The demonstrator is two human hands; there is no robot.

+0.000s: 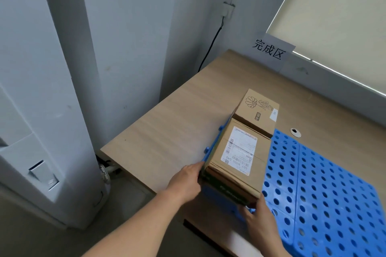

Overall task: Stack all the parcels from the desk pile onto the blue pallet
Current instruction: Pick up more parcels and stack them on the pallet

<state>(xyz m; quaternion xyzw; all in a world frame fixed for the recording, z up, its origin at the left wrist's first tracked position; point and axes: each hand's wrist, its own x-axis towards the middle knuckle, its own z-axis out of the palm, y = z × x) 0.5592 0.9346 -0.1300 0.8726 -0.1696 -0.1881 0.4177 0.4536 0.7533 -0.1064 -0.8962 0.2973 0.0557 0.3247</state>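
A tall white floor-standing unit (41, 131) fills the left edge, with a grey-white wall behind it and a bare strip of floor beside it. To its right begins the wood-grain tabletop (167, 127), whose left part is bare up to the blue pallet (325, 194).

The left hand (186, 181) presses flat against the near left end of a cardboard parcel (238, 158) bearing a white shipping label; its grip is on that parcel's side. The right hand (259, 217) holds the parcel's near right corner, fingers wrapped under the edge, so both hands grasp the same box. The parcel sits along the pallet's left rim, its near end overhanging the pallet corner. Whether it rests fully on the pallet or is slightly raised, I cannot tell.

Just behind it, touching end to end, a second parcel (259, 112) with a flower drawing lies on the pallet's far left corner.

Rightward, the perforated pallet surface is uncovered. Past it lie a round cable port (295, 132) in the tabletop, a paper sign (271, 50) on the wall, and a window blind (338, 16). A black cable (211, 48) runs down the wall from a socket.
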